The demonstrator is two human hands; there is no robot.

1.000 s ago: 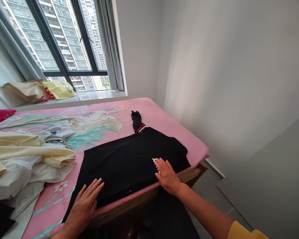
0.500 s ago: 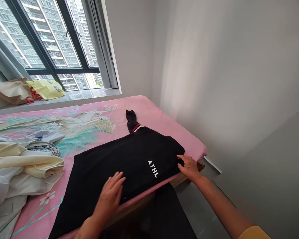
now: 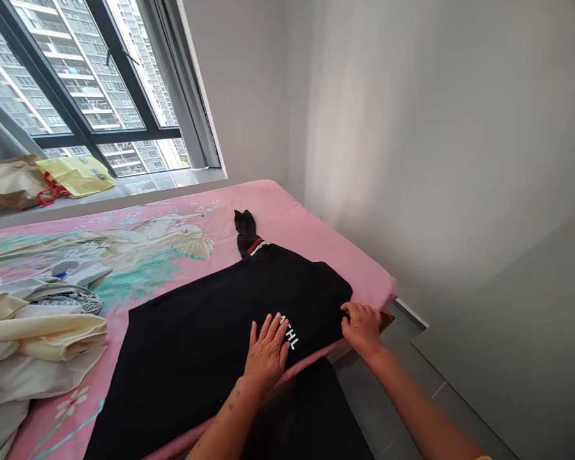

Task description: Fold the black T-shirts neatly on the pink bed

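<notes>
Head view: my flat, empty left hand (image 3: 267, 355) likely steadies black white-lettered fabric top (image 3: 199, 338); right hand (image 3: 363, 327) curls at its edge, can't tell if pinching.

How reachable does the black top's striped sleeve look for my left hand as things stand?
Probably yes: your left hand lies on the black top, partly over the ATHL lettering, and nothing seems to block its way to the striped sleeve, though a forward stretch looks needed.
</notes>
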